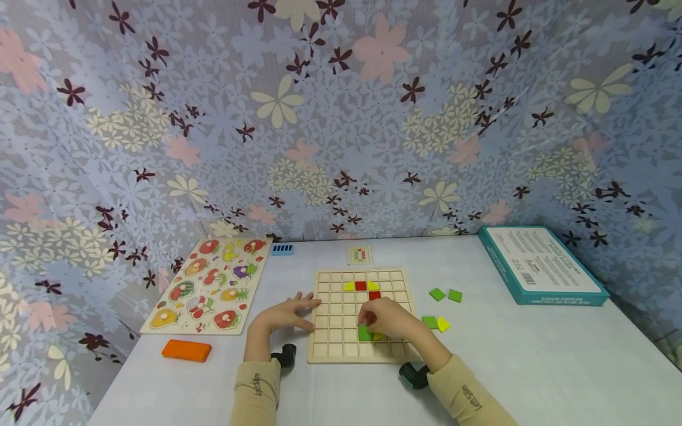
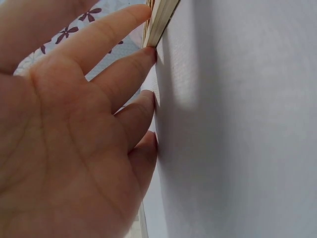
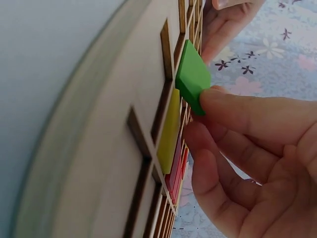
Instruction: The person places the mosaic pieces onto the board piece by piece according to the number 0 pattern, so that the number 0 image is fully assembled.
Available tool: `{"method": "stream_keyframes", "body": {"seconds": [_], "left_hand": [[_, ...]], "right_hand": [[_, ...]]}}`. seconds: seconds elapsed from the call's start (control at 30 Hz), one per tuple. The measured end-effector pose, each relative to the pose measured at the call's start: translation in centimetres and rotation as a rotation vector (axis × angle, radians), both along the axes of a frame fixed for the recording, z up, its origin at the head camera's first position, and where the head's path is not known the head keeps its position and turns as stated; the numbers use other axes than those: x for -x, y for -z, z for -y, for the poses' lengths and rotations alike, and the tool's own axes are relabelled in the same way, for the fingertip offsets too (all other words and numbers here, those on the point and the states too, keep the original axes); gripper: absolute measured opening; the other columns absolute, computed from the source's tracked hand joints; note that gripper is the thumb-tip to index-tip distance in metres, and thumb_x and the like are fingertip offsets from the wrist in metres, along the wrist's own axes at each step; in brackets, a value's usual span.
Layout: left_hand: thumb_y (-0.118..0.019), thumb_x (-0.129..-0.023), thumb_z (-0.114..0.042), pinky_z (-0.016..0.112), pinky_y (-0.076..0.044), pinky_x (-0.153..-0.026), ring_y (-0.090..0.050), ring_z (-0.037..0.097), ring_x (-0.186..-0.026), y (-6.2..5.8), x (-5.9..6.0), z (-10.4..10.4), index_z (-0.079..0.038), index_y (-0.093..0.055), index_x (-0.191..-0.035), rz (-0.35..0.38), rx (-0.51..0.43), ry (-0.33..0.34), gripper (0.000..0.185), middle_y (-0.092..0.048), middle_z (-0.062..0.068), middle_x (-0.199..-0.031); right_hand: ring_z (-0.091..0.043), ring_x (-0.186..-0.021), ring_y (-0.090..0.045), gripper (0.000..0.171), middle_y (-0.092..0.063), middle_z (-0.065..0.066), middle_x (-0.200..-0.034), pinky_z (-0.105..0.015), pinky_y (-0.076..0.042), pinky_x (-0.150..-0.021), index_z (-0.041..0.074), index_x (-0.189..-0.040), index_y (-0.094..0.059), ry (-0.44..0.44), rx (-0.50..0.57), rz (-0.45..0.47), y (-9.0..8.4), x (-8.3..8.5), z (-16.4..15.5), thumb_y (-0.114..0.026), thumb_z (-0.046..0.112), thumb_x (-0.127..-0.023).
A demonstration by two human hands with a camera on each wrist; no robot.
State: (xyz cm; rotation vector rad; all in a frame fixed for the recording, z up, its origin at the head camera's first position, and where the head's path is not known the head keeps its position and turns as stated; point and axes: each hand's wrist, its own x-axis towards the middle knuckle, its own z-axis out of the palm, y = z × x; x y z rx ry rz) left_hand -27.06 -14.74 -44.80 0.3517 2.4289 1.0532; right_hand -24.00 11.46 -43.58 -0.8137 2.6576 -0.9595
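Observation:
A wooden grid board (image 1: 321,349) lies in front of me. Between thumb and fingers, my right hand (image 1: 391,318) pinches a green square tile (image 3: 192,77). That tile is tilted, one edge down at a cell in the board's lower middle. Right beside it a yellow piece (image 3: 170,136) sits in the grid, with red pieces behind it in the right wrist view. Farther up the board are red squares (image 1: 360,286) and yellow rounded pieces (image 1: 348,286); my right hand hides part of the grid. My left hand (image 1: 282,315) is spread, fingertips at the board's left edge.
Loose green tiles (image 1: 437,294) and a yellow piece (image 1: 443,324) lie right of the board. A small pattern card (image 1: 360,255) is behind it. A fruit puzzle (image 1: 208,290), an orange block (image 1: 186,350) and a small blue item (image 1: 282,249) are left; a teal box (image 1: 543,266) is right.

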Motion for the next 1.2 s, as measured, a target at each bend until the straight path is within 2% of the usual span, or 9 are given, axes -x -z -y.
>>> {"method": "stream_keyframes", "body": {"seconds": [0.4,0.67,0.9,1.2], "left_hand": [[-0.076,-0.073,-0.021,0.058,-0.002,-0.11,-0.003,0.031,-0.142,0.4,0.1,0.0,-0.017,-0.049,-0.135,-0.009,0.011,0.004,0.068,-0.023,0.004,-0.152],[-0.075,-0.073,-0.02,0.059,-0.001,-0.11,-0.002,0.031,-0.142,0.4,0.1,0.1,-0.017,-0.049,-0.135,-0.008,-0.002,-0.001,0.067,-0.023,0.004,-0.152],[-0.076,-0.073,-0.02,0.059,-0.001,-0.109,-0.003,0.031,-0.142,0.4,0.1,0.0,-0.017,-0.05,-0.135,-0.006,-0.003,-0.001,0.067,-0.024,0.003,-0.152],[-0.075,-0.073,-0.02,0.06,-0.002,-0.109,-0.003,0.032,-0.142,0.5,0.2,0.1,-0.016,-0.049,-0.135,-0.016,0.012,0.009,0.068,-0.024,0.004,-0.152]], "right_hand": [[-0.012,-0.071,-0.053,0.013,-0.064,0.001,-0.076,-0.031,-0.047,-0.066,0.008,-0.078,-0.069,0.027,-0.051,0.0,-0.2,-0.2,0.1,-0.064,-0.003,-0.08],[-0.013,-0.071,-0.051,0.016,-0.062,0.002,-0.077,-0.029,-0.046,-0.066,0.008,-0.083,-0.069,-0.005,-0.03,0.02,-0.1,-0.1,-0.1,-0.062,-0.006,-0.08],[-0.011,-0.07,-0.05,0.009,-0.06,0.003,-0.076,-0.025,-0.045,-0.063,0.007,-0.084,-0.067,-0.02,-0.019,-0.022,-0.5,0.1,-0.8,-0.064,0.0,-0.082],[-0.014,-0.073,-0.052,0.016,-0.062,0.001,-0.08,-0.029,-0.046,-0.067,0.008,-0.084,-0.066,0.02,-0.01,-0.05,-0.6,0.6,-3.0,-0.062,-0.005,-0.077]]}}
